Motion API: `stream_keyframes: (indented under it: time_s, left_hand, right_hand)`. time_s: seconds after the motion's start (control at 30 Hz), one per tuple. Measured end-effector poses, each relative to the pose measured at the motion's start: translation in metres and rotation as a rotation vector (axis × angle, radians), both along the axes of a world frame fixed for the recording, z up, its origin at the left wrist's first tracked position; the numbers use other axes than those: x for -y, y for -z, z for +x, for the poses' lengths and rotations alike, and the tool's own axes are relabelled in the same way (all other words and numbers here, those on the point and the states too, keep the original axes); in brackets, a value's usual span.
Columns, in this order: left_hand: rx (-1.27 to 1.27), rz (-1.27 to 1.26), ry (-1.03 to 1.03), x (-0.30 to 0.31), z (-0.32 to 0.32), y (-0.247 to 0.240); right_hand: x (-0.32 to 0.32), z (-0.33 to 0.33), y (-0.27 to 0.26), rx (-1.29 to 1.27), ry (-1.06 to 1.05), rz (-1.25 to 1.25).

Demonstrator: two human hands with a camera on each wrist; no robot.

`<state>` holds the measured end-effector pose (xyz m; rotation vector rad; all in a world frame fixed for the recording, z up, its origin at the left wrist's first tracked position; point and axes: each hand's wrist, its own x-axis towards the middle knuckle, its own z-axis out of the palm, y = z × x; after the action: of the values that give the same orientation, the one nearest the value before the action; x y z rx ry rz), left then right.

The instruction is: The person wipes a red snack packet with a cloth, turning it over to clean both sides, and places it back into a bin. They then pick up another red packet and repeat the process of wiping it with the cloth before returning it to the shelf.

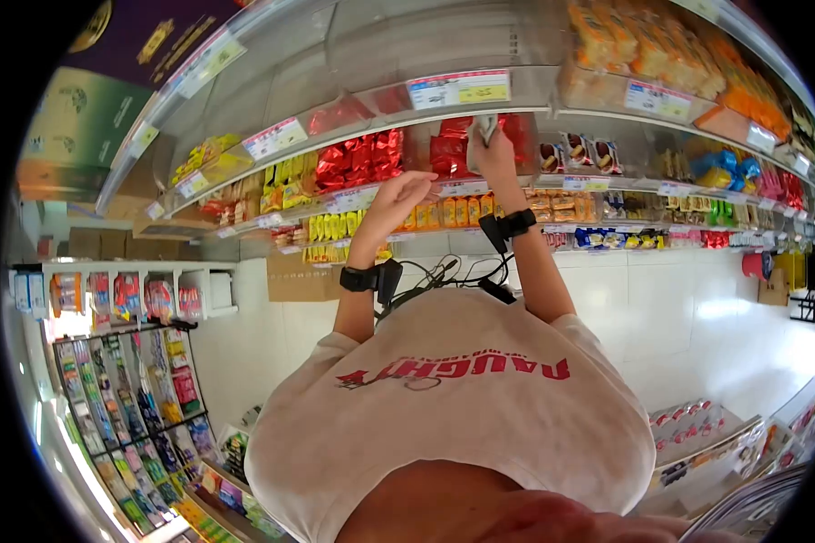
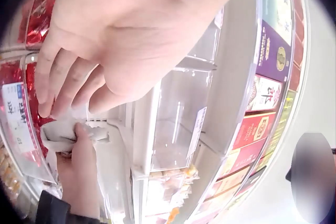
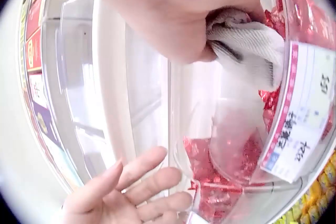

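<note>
My right hand (image 1: 495,160) grips a bunched grey-white cloth (image 3: 247,45) at a clear plastic shelf bin (image 3: 236,103). Red foil-wrapped packets (image 1: 451,149) lie in and beside this bin, and a price label (image 3: 299,108) is fixed to its front. In the left wrist view the cloth (image 2: 68,133) pokes out around the right hand's fingers. My left hand (image 1: 398,204) hovers in front of the neighbouring bin of red packets (image 1: 360,158), holding nothing. Its palm and relaxed fingers (image 3: 157,179) show in the right wrist view.
Yellow packets (image 1: 285,185) fill bins to the left, and round dark snacks in clear wrappers (image 1: 575,154) sit to the right. Overhead runs a shelf edge with price tags (image 1: 459,89). A cardboard box (image 1: 303,276) stands on the floor below, near loose black cables (image 1: 435,271).
</note>
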<state>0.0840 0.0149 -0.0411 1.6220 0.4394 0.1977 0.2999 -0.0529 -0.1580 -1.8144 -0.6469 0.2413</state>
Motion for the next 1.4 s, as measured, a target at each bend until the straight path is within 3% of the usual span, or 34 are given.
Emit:
stream_keyframes:
  time_s: [0.03, 0.07, 0.13, 0.23, 0.27, 0.33, 0.53, 0.6, 0.73, 0.9, 1.13, 1.33, 1.4]
  left_hand:
    - [0.017, 0.018, -0.013, -0.006, -0.006, 0.002]
    - [0.035, 0.035, -0.039, -0.015, -0.022, 0.005]
    - [0.076, -0.002, -0.094, -0.023, -0.029, 0.003]
    - [0.134, 0.003, -0.171, -0.038, -0.042, -0.003]
    - [0.161, 0.012, -0.209, -0.041, -0.047, -0.004]
    - [0.2, 0.052, -0.278, -0.047, -0.053, -0.001]
    - [0.211, 0.026, -0.335, -0.076, -0.038, 0.028]
    - [0.082, -0.037, -0.334, -0.083, -0.029, 0.02]
    - [0.052, -0.199, -0.151, -0.123, -0.005, 0.053]
    - [0.205, -0.122, -0.142, -0.136, 0.014, 0.082]
    - [0.192, -0.267, -0.208, -0.122, -0.009, 0.036]
    - [0.181, -0.008, -0.123, -0.14, -0.014, 0.053]
    - [0.398, 0.122, -0.355, -0.136, -0.012, 0.062]
  right_hand:
    - [-0.007, -0.01, 0.005, 0.022, -0.033, -0.046]
    - [-0.02, -0.03, 0.01, 0.055, -0.26, -0.149]
    - [-0.028, -0.036, 0.007, 0.105, -0.415, -0.185]
    - [-0.042, -0.033, 0.0, -0.173, -0.372, 0.075]
    - [-0.038, -0.038, -0.002, -0.17, -0.156, 0.2]
    - [-0.024, -0.065, -0.05, 0.074, 0.023, 0.343]
    - [-0.001, -0.149, -0.096, 0.041, -0.327, 0.191]
    - [-0.012, -0.168, -0.1, 0.079, -0.349, 0.241]
    - [-0.03, -0.175, -0.088, 0.08, -0.326, 0.291]
    - [-0.048, -0.184, -0.082, 0.33, -0.198, 0.156]
    - [-0.041, -0.185, -0.089, 0.253, -0.384, -0.012]
    - [-0.029, -0.197, -0.104, 0.043, -0.431, 0.037]
    - [-0.028, -0.193, -0.107, 0.073, -0.419, 0.047]
